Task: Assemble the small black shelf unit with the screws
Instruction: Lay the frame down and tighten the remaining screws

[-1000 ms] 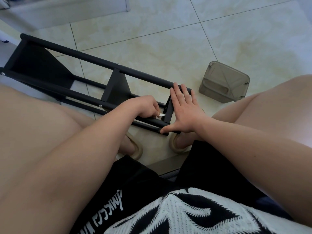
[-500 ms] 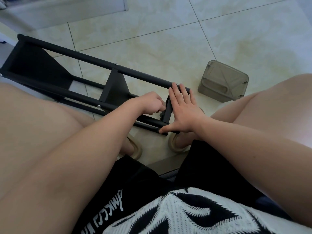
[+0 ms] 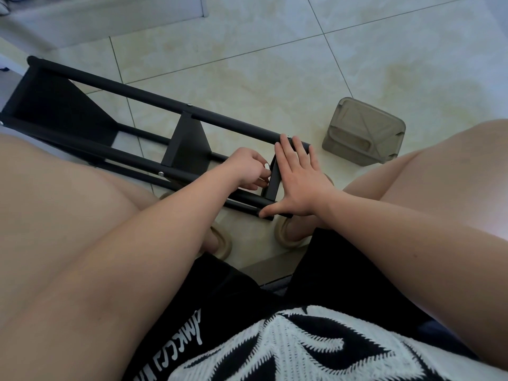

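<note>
Two hands worked at the near end of the shelf (image 3: 154, 98), which lay on its side on the floor (image 3: 247, 64) between the person's legs. The right hand (image 3: 301, 185) lay flat, fingers straight, pressing the end panel (image 3: 273, 185) from outside. The left hand (image 3: 247, 169) was curled inside it, pinching a white bit (image 3: 266, 165) too small to name. The frame looked stiff and light but likely to slide, so bracing it at the panel end seemed wisest.
</note>
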`<state>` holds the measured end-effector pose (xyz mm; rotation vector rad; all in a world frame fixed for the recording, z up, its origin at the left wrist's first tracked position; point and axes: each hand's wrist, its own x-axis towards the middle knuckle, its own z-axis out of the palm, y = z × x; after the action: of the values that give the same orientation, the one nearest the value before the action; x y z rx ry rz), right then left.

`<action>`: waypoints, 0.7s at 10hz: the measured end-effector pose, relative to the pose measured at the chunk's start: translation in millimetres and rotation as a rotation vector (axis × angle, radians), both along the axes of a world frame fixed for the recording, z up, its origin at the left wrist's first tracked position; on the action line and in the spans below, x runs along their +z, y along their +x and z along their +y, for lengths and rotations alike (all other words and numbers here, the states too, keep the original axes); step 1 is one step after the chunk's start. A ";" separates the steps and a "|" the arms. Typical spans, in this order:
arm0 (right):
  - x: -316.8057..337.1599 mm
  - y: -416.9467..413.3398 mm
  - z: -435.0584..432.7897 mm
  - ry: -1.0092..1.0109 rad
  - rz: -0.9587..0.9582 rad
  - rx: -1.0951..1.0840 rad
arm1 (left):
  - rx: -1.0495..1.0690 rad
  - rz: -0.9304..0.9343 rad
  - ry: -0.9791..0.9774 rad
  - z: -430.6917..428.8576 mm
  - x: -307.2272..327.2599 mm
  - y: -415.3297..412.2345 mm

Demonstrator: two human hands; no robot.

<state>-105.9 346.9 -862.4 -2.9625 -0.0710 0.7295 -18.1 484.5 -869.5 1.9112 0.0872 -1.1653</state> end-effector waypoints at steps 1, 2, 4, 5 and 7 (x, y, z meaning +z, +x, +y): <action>0.4 0.1 0.1 -0.003 0.000 -0.001 | -0.015 0.004 0.003 0.6 1.1 -0.1; 1.6 0.1 0.0 -0.007 -0.003 0.000 | -0.032 0.016 0.005 2.5 1.8 1.3; 3.2 -0.3 0.8 -0.014 -0.002 0.003 | -0.068 0.015 0.019 5.0 0.8 2.4; 3.1 -0.1 0.8 -0.016 0.004 0.002 | -0.078 0.022 0.010 4.7 0.9 2.1; 4.0 0.5 0.3 -0.016 0.000 0.002 | -0.068 0.046 0.000 4.6 1.9 3.1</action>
<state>-105.5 347.2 -858.4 -2.9779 -0.0687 0.7339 -15.0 489.1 -867.6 1.9004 0.0475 -1.2547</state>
